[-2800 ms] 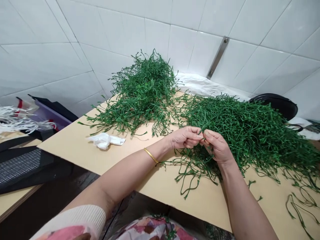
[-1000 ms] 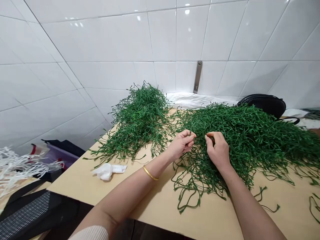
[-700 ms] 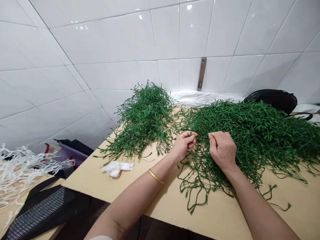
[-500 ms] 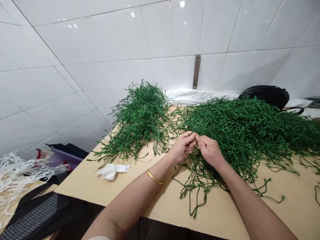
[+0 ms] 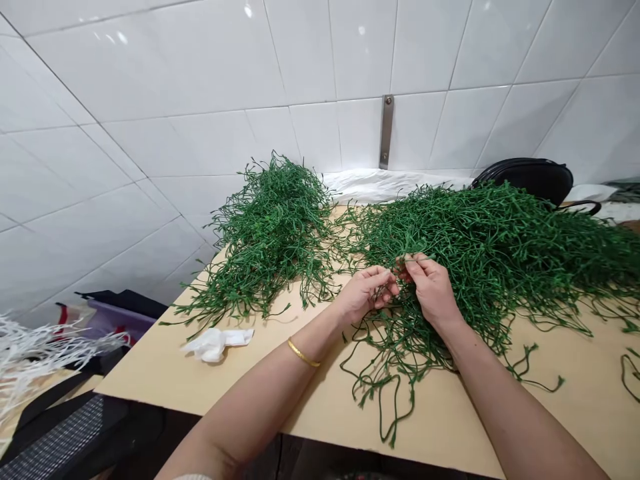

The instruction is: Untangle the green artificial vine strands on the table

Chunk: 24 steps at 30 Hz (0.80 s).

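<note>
**My hands in the green stems**

My left hand (image 5: 367,293) and right hand (image 5: 431,288) meet fingertip to fingertip, both pinched shut on thin green plastic stems (image 5: 400,270). These belong to the large pile (image 5: 500,247) spreading toward two o'clock on the tan tabletop (image 5: 250,380). A smaller pile (image 5: 273,233) lies at ten o'clock.

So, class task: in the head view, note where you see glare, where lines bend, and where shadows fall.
Head view: small bright glare spots on the tiled wall; the tile joints run slanted and splayed at the left from the wide lens; soft shadows lie on the table under the left hand and the green strands.
</note>
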Tool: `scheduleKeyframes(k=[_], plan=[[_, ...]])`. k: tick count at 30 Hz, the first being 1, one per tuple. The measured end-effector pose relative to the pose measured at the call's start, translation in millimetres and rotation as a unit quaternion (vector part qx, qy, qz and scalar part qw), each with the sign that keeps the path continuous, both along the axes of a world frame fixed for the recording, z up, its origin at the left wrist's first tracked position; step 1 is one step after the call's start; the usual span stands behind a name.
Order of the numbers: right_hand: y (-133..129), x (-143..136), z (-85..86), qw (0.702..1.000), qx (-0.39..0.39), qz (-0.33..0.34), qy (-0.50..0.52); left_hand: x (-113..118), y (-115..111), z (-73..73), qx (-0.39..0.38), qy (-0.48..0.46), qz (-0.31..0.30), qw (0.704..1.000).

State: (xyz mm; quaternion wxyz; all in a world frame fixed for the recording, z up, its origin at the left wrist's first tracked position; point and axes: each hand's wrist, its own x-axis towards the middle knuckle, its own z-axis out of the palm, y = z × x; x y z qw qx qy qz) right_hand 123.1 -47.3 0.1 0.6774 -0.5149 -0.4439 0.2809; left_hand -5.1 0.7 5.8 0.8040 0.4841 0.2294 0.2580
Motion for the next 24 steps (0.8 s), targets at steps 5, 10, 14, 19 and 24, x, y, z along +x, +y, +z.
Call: scheduleKeyframes(k=[5, 10, 14, 19, 24], plan=[[-2.0, 2.9, 0.4, 0.988, -0.038, -0.016, -0.149, -1.4, 6.5, 0.2, 0.004, 0.008, 0.013, 1.000], [-5.0, -0.2, 1.7, 0.956, -0.049, -0.017, -0.290, -0.8, 11.6, -0.5, 0.033, 0.036, 0.025, 0.998], [-5.9, -3.3, 0.6, 0.923, -0.013, -0.021, -0.385, -9.2, 21.8, 8.1, 0.013, -0.021, 0.069, 0.997], [-30.4, -12.0, 17.9, 0.803, -0.022, 0.069, -0.592, -30.3, 34.5, 28.8, -0.055, -0.128, 0.125, 0.982], [-90.9, -32.7, 24.7, 0.726, 0.005, 0.203, -0.657, -49.8, 31.7, 56.2, -0.059, -0.200, 0.127, 0.970]])
